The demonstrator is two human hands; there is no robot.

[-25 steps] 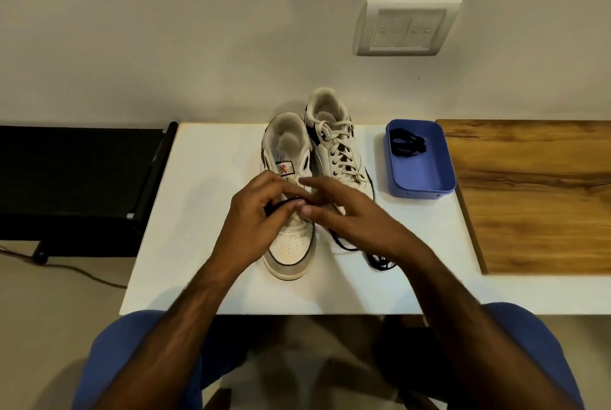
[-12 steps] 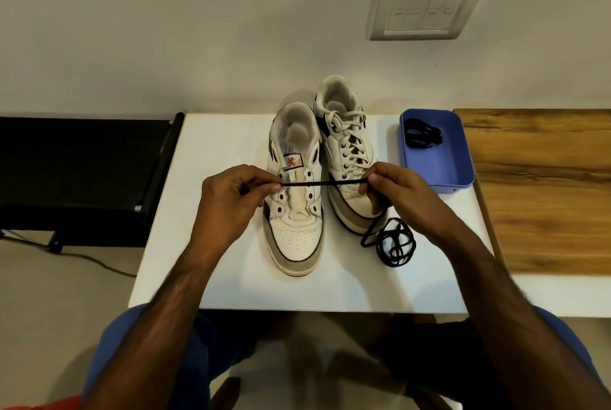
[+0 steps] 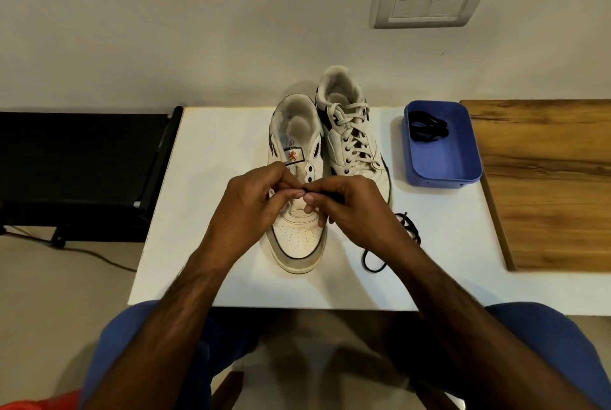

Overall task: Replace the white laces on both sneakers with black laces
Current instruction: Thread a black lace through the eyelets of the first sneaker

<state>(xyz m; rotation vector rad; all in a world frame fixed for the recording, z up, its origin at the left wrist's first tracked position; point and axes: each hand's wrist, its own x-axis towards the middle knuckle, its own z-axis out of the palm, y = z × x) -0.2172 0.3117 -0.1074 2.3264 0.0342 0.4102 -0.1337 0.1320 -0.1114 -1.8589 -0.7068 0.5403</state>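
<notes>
Black lace (image 3: 322, 193) was pinched by both hands, left (image 3: 254, 208) and right (image 3: 353, 211), over unlaced sneaker (image 3: 299, 211); next likely threading bottom eyelets.

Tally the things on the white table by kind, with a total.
Sneakers: 2, one unlaced, one with white laces
Black laces: 2, one pinched by both hands, one in the tray
Blue tray: 1
Total: 5
</notes>
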